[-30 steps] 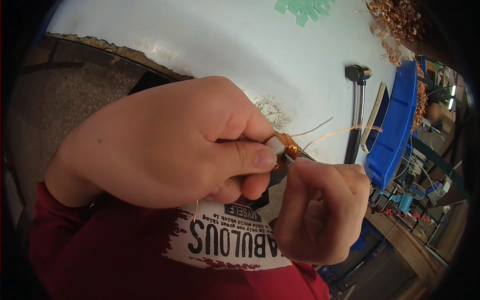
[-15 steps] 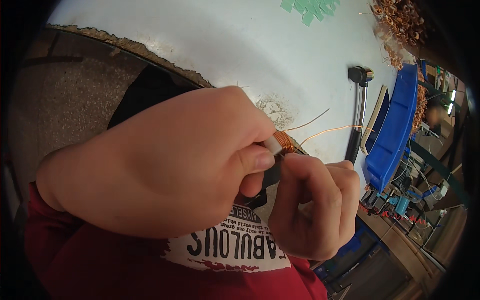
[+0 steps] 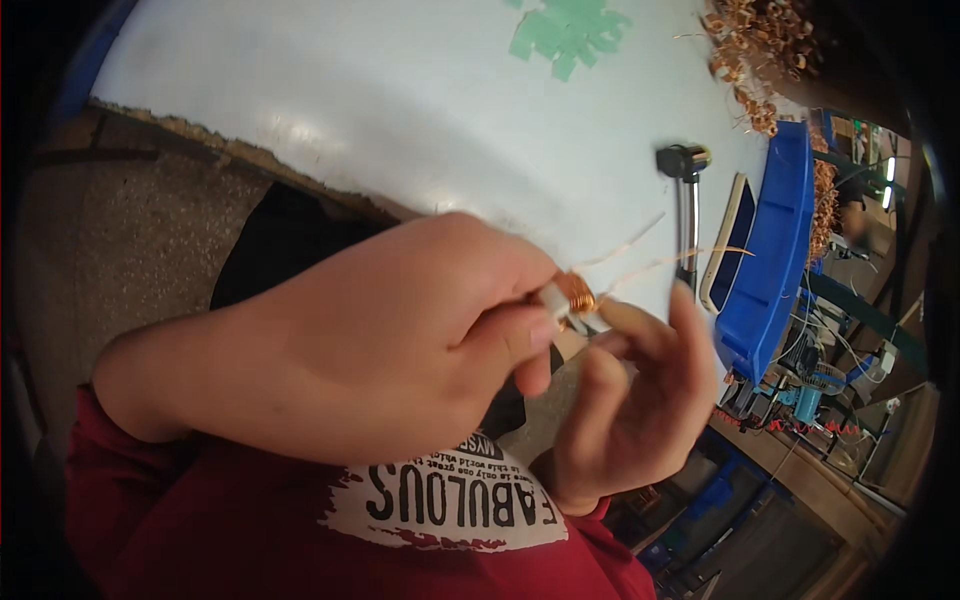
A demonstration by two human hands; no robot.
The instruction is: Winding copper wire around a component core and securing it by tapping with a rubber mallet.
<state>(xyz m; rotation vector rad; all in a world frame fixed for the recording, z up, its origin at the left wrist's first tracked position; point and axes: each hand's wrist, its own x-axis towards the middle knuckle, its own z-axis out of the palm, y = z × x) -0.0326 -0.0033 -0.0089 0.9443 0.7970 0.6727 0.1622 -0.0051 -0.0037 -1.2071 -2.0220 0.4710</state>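
My left hand (image 3: pixel 430 335) pinches small copper-wire coil (image 3: pixel 578 293), centre; my right hand (image 3: pixel 645 390) loosely spread, empty-palmed, contact with coil unclear, partly blocking black-headed silver hammer (image 3: pixel 687 215). Right: blue plastic bin (image 3: pixel 775 250). Top: flat green pieces (image 3: pixel 570 37). Upper right: tangled copper scraps (image 3: pixel 765 45).

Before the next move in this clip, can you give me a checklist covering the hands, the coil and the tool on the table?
1. Left hand holding the copper coil by its white core: ok.
2. Right hand open, fingers spread: ok.
3. Right hand contact with the coil: cannot tell; a fingertip is right beside it, blurred.
4. Two wire ends free of both hands: ok, they stick out toward the upper right.
5. Windings even: cannot tell, too blurred.
6. Mallet lying on the table, in neither hand: ok.
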